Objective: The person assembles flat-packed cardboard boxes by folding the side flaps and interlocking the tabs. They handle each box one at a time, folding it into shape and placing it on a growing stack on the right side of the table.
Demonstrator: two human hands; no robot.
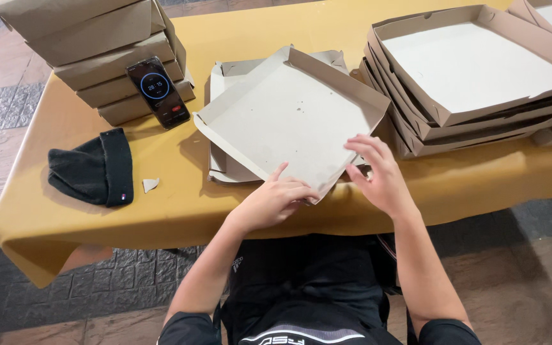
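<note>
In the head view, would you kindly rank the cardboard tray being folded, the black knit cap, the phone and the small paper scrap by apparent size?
1. Cardboard tray, under both hands
2. Black knit cap
3. Phone, clearly smaller than the cap
4. Paper scrap

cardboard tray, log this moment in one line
left hand on cardboard tray near corner | right hand at its right edge | tray tilted over flat blank

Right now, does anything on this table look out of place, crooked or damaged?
A small torn cardboard scrap lies loose on the yellow tablecloth beside the black beanie. The cardboard tray under the left hand and right hand sits skewed on the flat piece below.
</note>
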